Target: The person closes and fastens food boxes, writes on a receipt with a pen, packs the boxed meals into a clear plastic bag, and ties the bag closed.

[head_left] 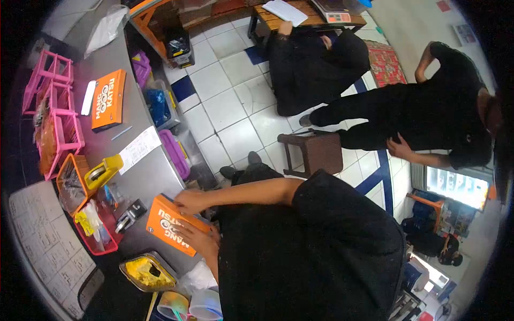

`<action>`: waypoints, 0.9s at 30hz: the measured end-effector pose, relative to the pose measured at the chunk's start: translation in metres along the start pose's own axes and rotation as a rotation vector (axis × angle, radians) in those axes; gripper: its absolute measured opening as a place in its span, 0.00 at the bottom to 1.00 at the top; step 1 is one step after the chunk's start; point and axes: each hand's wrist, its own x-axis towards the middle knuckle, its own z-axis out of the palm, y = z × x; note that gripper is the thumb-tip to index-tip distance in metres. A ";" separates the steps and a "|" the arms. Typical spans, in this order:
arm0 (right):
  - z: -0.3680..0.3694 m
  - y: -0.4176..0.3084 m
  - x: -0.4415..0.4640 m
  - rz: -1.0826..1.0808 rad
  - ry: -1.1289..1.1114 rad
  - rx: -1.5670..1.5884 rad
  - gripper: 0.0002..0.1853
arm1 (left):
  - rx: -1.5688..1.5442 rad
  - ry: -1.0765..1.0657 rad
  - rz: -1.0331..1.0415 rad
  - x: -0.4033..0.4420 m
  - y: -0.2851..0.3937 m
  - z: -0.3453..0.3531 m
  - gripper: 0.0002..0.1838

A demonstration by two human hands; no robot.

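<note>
The right hand [190,201] rested at the upper right edge of an orange box [160,216], left of the frame's centre; the left hand [202,239] lay across its printed face, fingers spread. The hands were apart, both touching the box; how firmly they gripped, I could not tell. Just left sat a black-and-silver device [131,215] on the desk [155,176], with a yellow tape dispenser [105,170] above it and a tray of yellow food [140,270] below. A second orange box [115,101] lay in the upper left.
</note>
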 end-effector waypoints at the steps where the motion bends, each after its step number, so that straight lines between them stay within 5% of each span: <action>1: 0.004 0.012 -0.018 -0.089 -0.048 -0.055 0.21 | -0.021 0.007 0.026 -0.002 0.001 -0.005 0.59; 7: -0.003 0.014 -0.087 -0.176 -0.265 -0.227 0.48 | 0.017 -0.009 0.063 0.000 -0.008 0.007 0.58; 11: 0.005 0.024 -0.078 -0.185 -0.163 -0.244 0.43 | -0.005 -0.023 0.029 0.008 -0.002 0.000 0.59; 13: 0.011 0.039 -0.077 -0.305 -0.027 -0.255 0.32 | 0.007 -0.030 0.003 0.020 0.011 -0.010 0.59; 27: 0.015 0.056 -0.078 -0.398 0.108 -0.194 0.14 | 0.303 -0.236 0.340 0.059 0.013 -0.055 0.30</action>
